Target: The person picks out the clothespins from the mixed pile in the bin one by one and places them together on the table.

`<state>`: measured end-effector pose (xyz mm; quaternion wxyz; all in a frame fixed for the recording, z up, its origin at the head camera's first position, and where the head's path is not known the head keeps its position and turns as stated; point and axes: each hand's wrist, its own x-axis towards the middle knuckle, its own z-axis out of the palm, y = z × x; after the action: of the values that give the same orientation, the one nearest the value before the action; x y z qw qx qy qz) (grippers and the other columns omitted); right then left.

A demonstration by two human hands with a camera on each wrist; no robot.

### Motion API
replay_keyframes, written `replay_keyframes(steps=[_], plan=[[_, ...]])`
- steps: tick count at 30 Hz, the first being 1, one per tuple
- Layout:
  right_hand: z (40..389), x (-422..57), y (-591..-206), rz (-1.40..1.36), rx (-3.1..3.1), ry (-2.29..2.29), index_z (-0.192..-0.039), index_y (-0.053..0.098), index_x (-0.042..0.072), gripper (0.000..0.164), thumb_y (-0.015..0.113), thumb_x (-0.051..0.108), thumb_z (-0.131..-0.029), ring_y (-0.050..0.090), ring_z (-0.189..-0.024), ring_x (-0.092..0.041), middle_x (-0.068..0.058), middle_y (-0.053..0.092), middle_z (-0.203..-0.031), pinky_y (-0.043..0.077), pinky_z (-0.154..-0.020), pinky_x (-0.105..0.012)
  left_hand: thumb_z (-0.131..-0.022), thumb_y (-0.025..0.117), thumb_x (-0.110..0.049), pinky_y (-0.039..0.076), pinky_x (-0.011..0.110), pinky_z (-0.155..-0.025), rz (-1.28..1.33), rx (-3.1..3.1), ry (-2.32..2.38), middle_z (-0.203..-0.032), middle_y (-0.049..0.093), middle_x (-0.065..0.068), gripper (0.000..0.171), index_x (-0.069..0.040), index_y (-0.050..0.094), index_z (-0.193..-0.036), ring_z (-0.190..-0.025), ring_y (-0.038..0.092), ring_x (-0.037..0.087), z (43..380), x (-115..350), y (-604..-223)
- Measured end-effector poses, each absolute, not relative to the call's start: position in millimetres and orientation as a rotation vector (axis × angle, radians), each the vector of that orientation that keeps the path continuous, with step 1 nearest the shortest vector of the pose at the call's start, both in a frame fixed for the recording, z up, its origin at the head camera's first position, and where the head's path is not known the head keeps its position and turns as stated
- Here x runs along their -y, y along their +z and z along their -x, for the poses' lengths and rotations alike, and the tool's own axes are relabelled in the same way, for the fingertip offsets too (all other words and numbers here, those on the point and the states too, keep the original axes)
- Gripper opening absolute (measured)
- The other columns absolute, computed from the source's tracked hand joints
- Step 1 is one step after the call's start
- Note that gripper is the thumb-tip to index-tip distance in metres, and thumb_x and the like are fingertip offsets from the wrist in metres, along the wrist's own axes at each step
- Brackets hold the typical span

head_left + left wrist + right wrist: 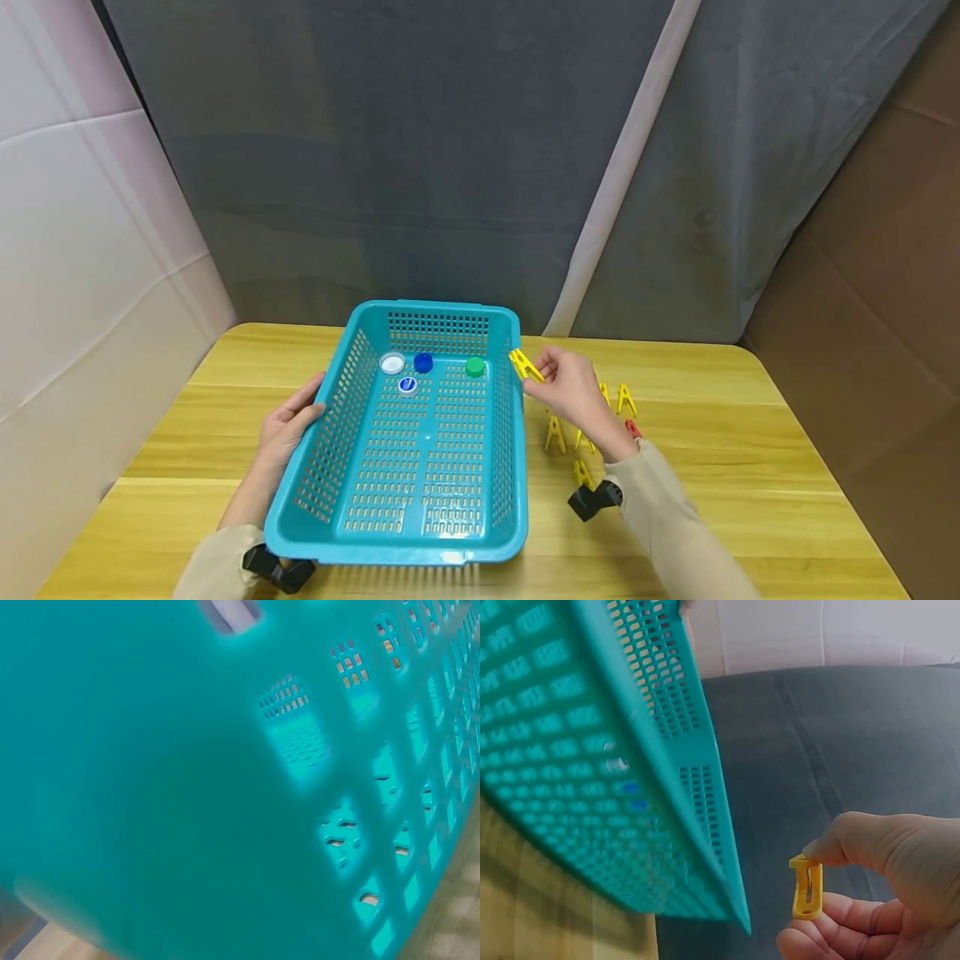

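Note:
My left hand (285, 427) grips the left rim of a turquoise plastic basket (427, 557), thumb over the edge. The basket tilts so its inside faces me; its perforated wall (187, 787) fills most of the left wrist view. Between thumb and fingers my right hand (573, 387) pinches a yellow clothespin (527, 366) beside the basket's right rim. The right wrist view shows this clothespin (808, 889) held at the fingertips. Inside the basket, toward its far end, lie a white cap (392, 362), a dark blue cap (423, 362), a green cap (475, 367) and a white-and-blue cap (407, 385).
Several more yellow clothespins (555, 435) stand on the wooden table (712, 467) under and beside my right forearm, partly hidden by it. A small red thing (633, 428) shows at the right wrist. A grey curtain (450, 167) hangs behind the table's far edge.

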<state>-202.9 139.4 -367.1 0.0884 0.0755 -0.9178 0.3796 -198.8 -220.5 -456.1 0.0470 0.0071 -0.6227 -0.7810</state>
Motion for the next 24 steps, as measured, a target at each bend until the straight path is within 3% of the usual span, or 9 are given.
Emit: replay_keyframes(steps=[16, 24], plan=[[176, -196, -410, -0.097, 2.718, 1.047, -0.081, 0.059, -0.002, 0.015, 0.070, 0.003, -0.072, 0.048, -0.060, -0.014, -0.006, 0.055, -0.069, 0.041, -0.053, -0.022, -0.092, 0.055, -0.001, 0.049, 0.013, -0.076, -0.029, 1.901, -2.351, -0.103, 0.063, -0.024, 0.041, -0.009, 0.050, -0.133, -0.096, 0.059, -0.007, 199, 220, -456], [155, -221, -436, -0.041, 2.759, 1.003, -0.079, 0.058, -0.001, 0.017, 0.072, 0.001, -0.070, 0.046, -0.060, -0.013, -0.005, 0.053, -0.067, 0.039, -0.053, -0.021, -0.093, 0.055, -0.004, 0.049, 0.013, -0.077, -0.036, 1.940, -2.352, -0.104, 0.062, -0.025, 0.046, -0.001, 0.041, -0.137, -0.096, 0.058, -0.006, 200, 221, -456]])
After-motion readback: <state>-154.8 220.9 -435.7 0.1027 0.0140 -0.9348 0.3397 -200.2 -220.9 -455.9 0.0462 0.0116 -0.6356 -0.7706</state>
